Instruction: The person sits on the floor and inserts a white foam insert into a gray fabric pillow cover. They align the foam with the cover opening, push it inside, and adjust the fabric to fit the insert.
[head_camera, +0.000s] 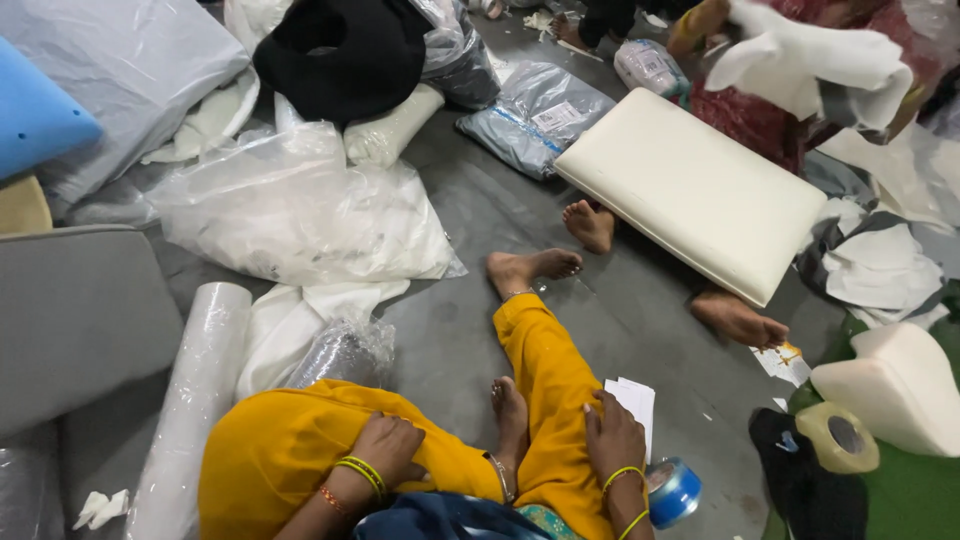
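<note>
I sit on the grey floor in yellow trousers (545, 370). My left hand (385, 450) rests on my left knee with the fingers curled over the yellow cloth. My right hand (612, 435) lies flat on my right shin, fingers apart, holding nothing. Both wrists carry yellow-green bangles. A blue tape roll (672, 492) sits on the floor just right of my right wrist. White paper slips (635, 400) lie beside my right hand.
Another person in red holds a cream foam pillow (690, 190) and white cloth (810, 60) at upper right, bare feet on the floor. Clear plastic bags (290, 210), a plastic film roll (195, 400), a grey cushion (70, 320), a brown tape roll (838, 437) and a shaped foam piece (900, 385) lie around.
</note>
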